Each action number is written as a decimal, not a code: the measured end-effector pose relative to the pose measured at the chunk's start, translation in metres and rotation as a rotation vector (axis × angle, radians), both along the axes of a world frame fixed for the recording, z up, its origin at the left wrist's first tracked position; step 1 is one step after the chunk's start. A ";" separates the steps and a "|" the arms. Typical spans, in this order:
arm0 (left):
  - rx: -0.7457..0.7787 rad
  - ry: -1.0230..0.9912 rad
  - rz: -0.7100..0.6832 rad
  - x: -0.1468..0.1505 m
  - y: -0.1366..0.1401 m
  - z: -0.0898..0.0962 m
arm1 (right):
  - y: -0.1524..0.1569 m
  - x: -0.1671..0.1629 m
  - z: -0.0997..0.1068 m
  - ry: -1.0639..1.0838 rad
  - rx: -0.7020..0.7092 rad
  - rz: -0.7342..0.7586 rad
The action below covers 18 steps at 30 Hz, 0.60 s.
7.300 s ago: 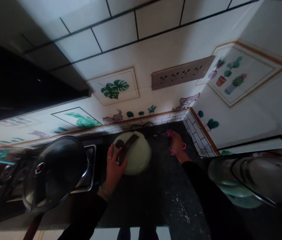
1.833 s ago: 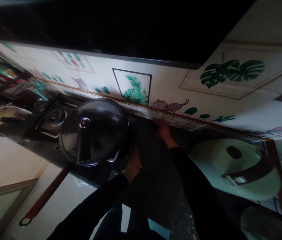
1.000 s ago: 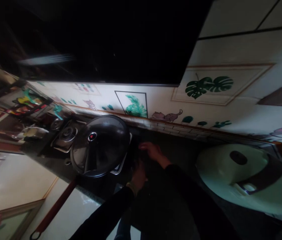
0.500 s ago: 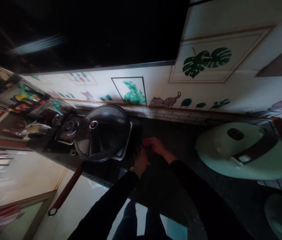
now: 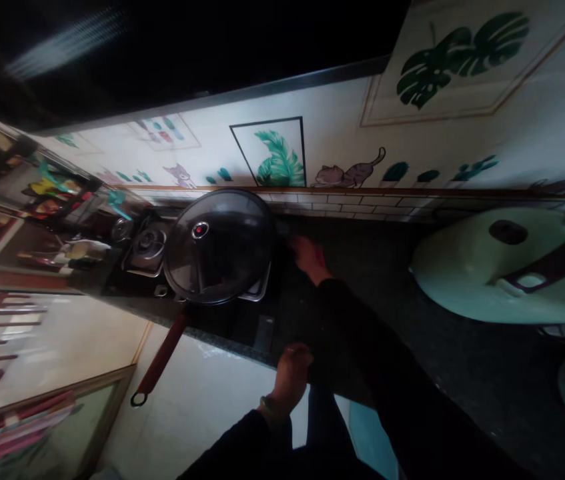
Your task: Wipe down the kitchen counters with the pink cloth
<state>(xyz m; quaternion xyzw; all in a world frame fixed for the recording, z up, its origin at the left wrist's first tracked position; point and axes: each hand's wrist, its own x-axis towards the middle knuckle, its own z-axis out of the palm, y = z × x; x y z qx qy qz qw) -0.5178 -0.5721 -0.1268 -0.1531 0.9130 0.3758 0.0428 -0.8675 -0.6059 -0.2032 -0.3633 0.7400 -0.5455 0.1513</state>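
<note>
My right hand [image 5: 308,259] reaches low over the dark counter [image 5: 357,260], close to the right side of the gas stove [image 5: 242,320]. Its fingers are bent, and their tips fade into shadow, so anything in them is hidden. Near the counter's front edge is my left hand [image 5: 292,375], a bracelet at its wrist. Its fingers are curled in, with nothing visible in them. A dark frying pan with a glass lid [image 5: 227,250] sits on the stove's right burner. Its brown handle [image 5: 162,357] sticks out past the front edge.
A bare burner [image 5: 148,243] is left of the pan. On the right stands a large pale green appliance [image 5: 467,267] with a dark handle. A dark range hood [image 5: 202,53] hangs overhead. Racks with bottles and utensils [image 5: 82,250] fill the far left.
My hands were close together on the counter. The left has drawn back toward the front edge, while the right has moved farther back beside the stove. The view has shifted.
</note>
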 end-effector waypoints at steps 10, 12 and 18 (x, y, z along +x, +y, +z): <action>-0.051 -0.109 0.021 0.013 -0.025 -0.007 | 0.117 0.121 0.015 -0.139 0.118 0.508; -0.060 -0.118 0.029 0.015 -0.029 -0.006 | 0.108 0.106 0.023 -0.127 0.172 0.410; -0.110 -0.183 0.054 0.020 -0.038 -0.007 | 0.037 0.116 0.024 -0.013 0.183 0.104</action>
